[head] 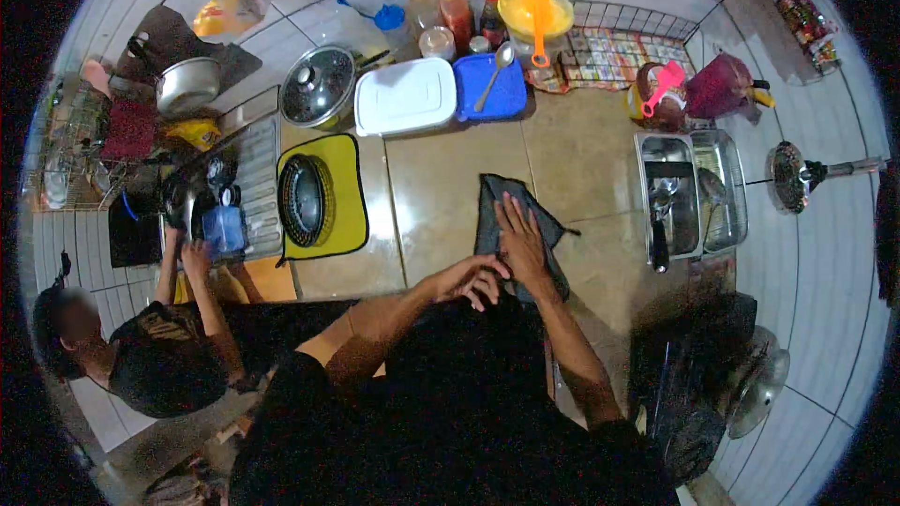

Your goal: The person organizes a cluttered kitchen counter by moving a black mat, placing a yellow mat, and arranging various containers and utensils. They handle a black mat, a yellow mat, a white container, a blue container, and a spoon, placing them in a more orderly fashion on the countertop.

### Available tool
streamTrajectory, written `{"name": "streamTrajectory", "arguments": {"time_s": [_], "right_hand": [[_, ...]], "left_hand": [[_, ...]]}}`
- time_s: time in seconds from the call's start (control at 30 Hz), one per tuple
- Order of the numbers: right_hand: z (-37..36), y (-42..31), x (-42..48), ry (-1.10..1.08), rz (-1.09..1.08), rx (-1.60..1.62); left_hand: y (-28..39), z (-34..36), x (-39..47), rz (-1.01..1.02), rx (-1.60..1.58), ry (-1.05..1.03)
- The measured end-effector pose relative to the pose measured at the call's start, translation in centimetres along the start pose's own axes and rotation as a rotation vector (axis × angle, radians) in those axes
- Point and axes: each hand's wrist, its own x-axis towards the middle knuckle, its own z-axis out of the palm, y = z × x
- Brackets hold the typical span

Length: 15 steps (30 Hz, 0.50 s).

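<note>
My right hand lies flat, palm down with the fingers stretched out, on a dark grey cloth. The cloth is spread on the tan tiled counter, with one corner and its small loop pointing right. My left hand hovers near the counter's front edge, close beside my right wrist. Its fingers are apart and loosely bent, and it holds nothing. Whether its fingertips touch the right hand, I cannot tell.
At left, a person works with both hands at the sink drainboard. A black basket sits on a yellow mat. White and blue lidded containers line the back. A steel utensil holder stands right.
</note>
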Motion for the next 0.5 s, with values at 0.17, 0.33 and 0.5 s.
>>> {"name": "streamTrajectory", "arguments": {"time_s": [0.17, 0.33, 0.5], "right_hand": [[0.2, -0.2, 1.3, 0.078, -0.073, 0.081], [0.9, 0.7, 1.2, 0.113, -0.056, 0.053], [0.1, 2.3, 0.4, 0.219, 0.035, -0.051]], "left_hand": [[-4.8, -4.4, 4.2, -0.207, -0.436, -0.197], [-4.2, -2.8, 3.7, -0.126, -0.647, 0.133], [-5.2, -4.2, 1.2, -0.011, -0.769, 0.363]]}}
